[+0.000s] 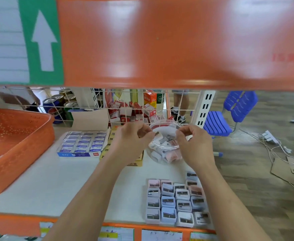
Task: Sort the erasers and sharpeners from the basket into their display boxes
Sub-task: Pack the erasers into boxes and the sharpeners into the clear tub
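My left hand [134,138] pinches a small sharpener [158,135] over the mouth of a clear round tub [165,124] that holds several pastel sharpeners. My right hand [192,143] hovers at the tub's right rim with fingers curled; I cannot see whether it holds anything. Several loose sharpeners [175,204] lie in rows on the white shelf near its front edge. A blue display box of erasers [82,143] sits left of my left hand. The orange basket [29,134] stands at the far left, its inside looking bare.
A yellow box [112,136] lies partly under my left wrist. A wire grid [125,105] backs the shelf, with cans and red-white boxes behind it. An orange shelf board [160,40] hangs overhead. A blue chair [229,112] and cables lie on the floor to the right.
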Action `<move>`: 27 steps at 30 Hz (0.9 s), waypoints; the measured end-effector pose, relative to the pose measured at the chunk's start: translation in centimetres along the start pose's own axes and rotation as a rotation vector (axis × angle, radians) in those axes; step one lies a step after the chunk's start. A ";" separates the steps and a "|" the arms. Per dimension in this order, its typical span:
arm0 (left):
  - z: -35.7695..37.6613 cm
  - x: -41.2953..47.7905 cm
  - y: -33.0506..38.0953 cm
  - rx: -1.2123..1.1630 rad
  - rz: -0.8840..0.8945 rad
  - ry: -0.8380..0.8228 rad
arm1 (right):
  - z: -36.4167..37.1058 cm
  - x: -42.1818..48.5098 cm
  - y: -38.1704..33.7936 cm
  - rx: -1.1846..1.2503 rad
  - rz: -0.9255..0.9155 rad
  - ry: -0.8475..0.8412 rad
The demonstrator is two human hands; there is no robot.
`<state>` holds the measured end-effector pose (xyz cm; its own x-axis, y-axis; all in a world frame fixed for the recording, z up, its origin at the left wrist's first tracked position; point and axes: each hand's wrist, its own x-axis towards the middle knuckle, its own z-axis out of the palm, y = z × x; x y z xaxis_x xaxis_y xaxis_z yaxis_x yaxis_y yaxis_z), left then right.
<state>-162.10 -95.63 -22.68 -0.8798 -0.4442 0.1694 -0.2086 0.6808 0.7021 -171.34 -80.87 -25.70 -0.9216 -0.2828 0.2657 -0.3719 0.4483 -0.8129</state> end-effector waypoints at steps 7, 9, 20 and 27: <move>1.6 2.5 1.2 0.080 0.046 -0.022 | -1.5 0.1 1.2 -0.004 -0.025 -0.001; 2.0 3.0 1.1 0.093 0.050 -0.033 | -2.0 0.1 1.8 -0.014 -0.023 -0.023; 2.7 0.4 1.0 0.074 0.100 -0.176 | -1.8 -0.8 3.1 -0.311 0.057 -0.442; 2.8 -1.6 -0.9 0.084 0.052 -0.481 | -1.9 -1.8 3.2 -0.561 0.195 -0.518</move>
<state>-161.68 -93.92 -25.49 -0.9834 -0.1026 -0.1496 -0.1754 0.7484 0.6396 -171.07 -77.33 -27.77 -0.8581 -0.4525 -0.2426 -0.3365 0.8526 -0.3999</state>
